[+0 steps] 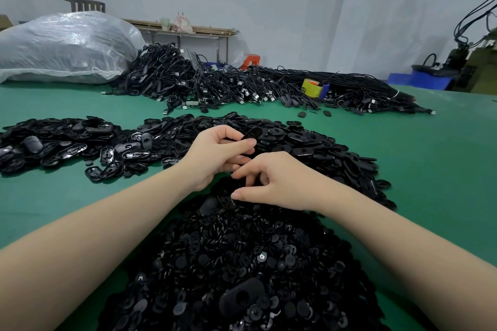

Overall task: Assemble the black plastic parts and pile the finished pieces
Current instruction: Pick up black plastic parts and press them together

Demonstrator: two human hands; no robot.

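The green worktop [430, 169] carries everything, and the things are sorted into separate heaps, probably so that each kind of part is found without searching. At the far left lies a big clear plastic bag [64, 45], and beside it a long heap of black cables [242, 86] stretches to the right, well apart from the hands, so I judge it is not needed for this step. A roll of yellow tape [312, 88] sits in the cables. No brand, label or writing can be read anywhere.

Nearest to the person is the pile of small round parts [228, 263], placed directly under the arms for a short reach. Beyond the hands is the pile of oval shells [309, 148], and to the left a third pile of glossy oval frames [53, 142]. I cannot tell which of these 2 is the finished pile.

The left hand [215, 156] has a closed grip: fingers and thumb pinch 1 oval piece [251, 134], held up above the piles, likely so the other hand can fit something into it. The right hand [277, 183] dips its curled fingers into the top of the near pile; whether they already hold a small part I cannot tell.
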